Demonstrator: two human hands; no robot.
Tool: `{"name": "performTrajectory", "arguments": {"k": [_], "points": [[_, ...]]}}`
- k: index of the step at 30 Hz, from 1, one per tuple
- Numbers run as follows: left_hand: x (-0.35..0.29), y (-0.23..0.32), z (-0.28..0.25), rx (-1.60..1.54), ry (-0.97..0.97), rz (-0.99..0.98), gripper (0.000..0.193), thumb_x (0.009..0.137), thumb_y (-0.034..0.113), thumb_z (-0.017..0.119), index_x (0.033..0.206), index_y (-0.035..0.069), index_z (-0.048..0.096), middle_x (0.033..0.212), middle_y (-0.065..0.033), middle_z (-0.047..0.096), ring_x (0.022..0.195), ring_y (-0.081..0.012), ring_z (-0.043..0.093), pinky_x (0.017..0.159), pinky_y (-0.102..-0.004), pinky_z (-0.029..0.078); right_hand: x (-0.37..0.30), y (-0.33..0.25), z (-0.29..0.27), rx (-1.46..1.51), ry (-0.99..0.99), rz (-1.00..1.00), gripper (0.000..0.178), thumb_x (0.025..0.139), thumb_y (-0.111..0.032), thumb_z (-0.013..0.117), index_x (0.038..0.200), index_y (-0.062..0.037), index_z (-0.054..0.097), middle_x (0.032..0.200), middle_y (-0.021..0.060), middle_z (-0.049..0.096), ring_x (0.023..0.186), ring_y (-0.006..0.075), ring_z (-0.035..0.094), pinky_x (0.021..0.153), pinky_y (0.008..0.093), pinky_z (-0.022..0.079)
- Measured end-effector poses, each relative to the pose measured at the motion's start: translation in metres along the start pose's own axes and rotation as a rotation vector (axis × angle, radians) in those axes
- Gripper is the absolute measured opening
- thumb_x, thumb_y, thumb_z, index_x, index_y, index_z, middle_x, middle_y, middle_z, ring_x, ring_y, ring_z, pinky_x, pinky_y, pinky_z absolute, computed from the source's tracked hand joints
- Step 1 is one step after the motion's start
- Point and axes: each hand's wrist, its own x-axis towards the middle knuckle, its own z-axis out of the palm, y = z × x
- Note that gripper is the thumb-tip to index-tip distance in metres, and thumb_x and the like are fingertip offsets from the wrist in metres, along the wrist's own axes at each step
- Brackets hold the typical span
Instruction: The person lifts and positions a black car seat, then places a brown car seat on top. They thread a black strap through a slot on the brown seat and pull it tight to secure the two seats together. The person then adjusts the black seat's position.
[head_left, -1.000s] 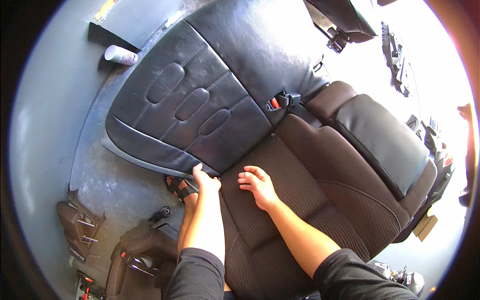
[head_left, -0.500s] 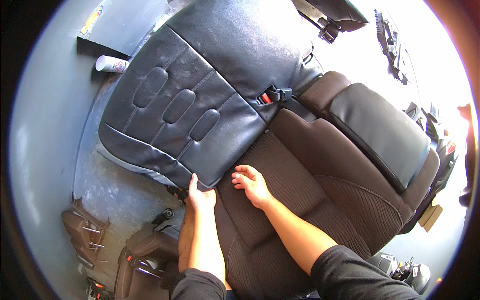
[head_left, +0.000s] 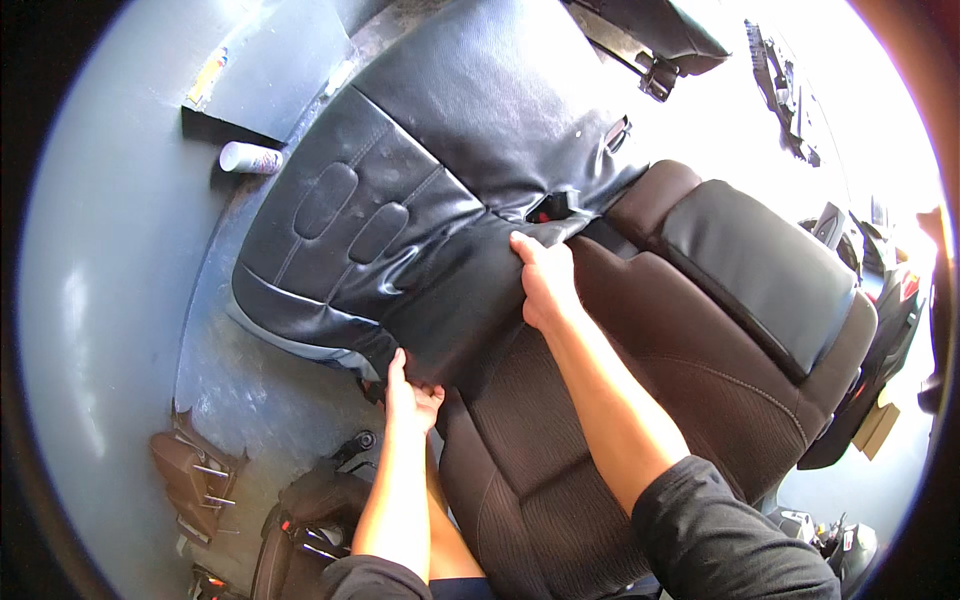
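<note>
A black leather-look seat cover (head_left: 440, 130) with stitched seams and oval padded patches lies over a car seat cushion. Its near right side is stretched and wrinkled, pulled toward the brown fabric seat (head_left: 580, 450) beside it. My right hand (head_left: 548, 285) is closed on the cover's edge, just below a seat belt buckle (head_left: 560, 206) that shows partly through the cover. At the near corner, my left hand (head_left: 410, 402) grips the cover's lower edge, thumb on top. A black pad (head_left: 760, 275) rests against the brown seat's backrest.
A white spray can (head_left: 250, 158) lies by a grey panel (head_left: 265, 75) at far left. Brown headrests (head_left: 190, 480) and another seat part (head_left: 310, 530) sit on the floor at lower left. Black seat parts (head_left: 785, 90) lie at upper right.
My right hand has gone from loosely curled above the brown seat to gripping the cover's edge farther up. The cover's right side, smooth before, is now pulled up and creased.
</note>
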Motion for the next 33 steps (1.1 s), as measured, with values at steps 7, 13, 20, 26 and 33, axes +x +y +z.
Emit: {"name": "performTrajectory", "arguments": {"k": [7, 13, 20, 26, 33], "points": [[-0.041, 0.114, -0.008, 0.855, 0.021, 0.141, 0.087, 0.089, 0.076, 0.061, 0.123, -0.003, 0.061, 0.103, -0.0223, 0.073, 0.087, -0.0355, 0.072, 0.077, -0.0482, 0.06, -0.006, -0.059, -0.024, -0.828, -0.421, -0.294, 0.061, 0.094, -0.036, 0.075, 0.134, 0.005, 0.056, 0.126, 0.0203, 0.065, 0.11, 0.0275, 0.063, 0.085, 0.0433, 0.055], [-0.071, 0.238, 0.09, 1.432, 0.272, 1.799, 0.074, 0.092, 0.042, 0.076, 0.146, -0.001, 0.05, 0.148, -0.0262, 0.051, 0.139, -0.0427, 0.048, 0.116, -0.0503, 0.039, 0.081, -0.091, -0.087, -0.761, 0.173, 0.159, 0.078, 0.091, -0.061, 0.069, 0.12, 0.0115, 0.061, 0.096, 0.0271, 0.071, 0.072, 0.0376, 0.075, 0.056, 0.049, 0.056], [-0.048, 0.256, 0.306, 1.72, 0.275, 1.812, 0.104, 0.087, 0.074, 0.063, 0.161, 0.007, 0.033, 0.162, -0.0202, 0.04, 0.15, -0.0413, 0.037, 0.12, -0.0501, 0.034, 0.17, -0.062, -0.083, -0.527, 0.355, -0.038, 0.055, 0.097, -0.036, 0.071, 0.125, 0.01, 0.061, 0.123, 0.0278, 0.067, 0.106, 0.0384, 0.065, 0.093, 0.0467, 0.05], [-0.02, 0.262, 0.371, 1.571, 0.129, 1.794, 0.08, 0.093, 0.073, 0.055, 0.148, 0.015, 0.055, 0.138, -0.0189, 0.065, 0.13, -0.0377, 0.06, 0.109, -0.0485, 0.047, 0.142, -0.119, -0.033, -0.801, 0.141, -0.786, 0.031, 0.098, -0.023, 0.067, 0.093, 0.0058, 0.059, 0.08, 0.0138, 0.063, 0.077, 0.0201, 0.054, 0.074, 0.0402, 0.048], [-0.069, 0.286, 0.369, 1.727, 0.198, 1.861, 0.059, 0.099, 0.062, 0.055, 0.103, 0.008, 0.076, 0.101, -0.0187, 0.075, 0.098, -0.0412, 0.07, 0.087, -0.0519, 0.054, 0.116, -0.157, -0.004, -0.781, -0.064, -0.803, 0.034, 0.102, -0.028, 0.066, 0.091, 0.0031, 0.057, 0.077, 0.0067, 0.06, 0.073, 0.0132, 0.05, 0.068, 0.0364, 0.046]]}}
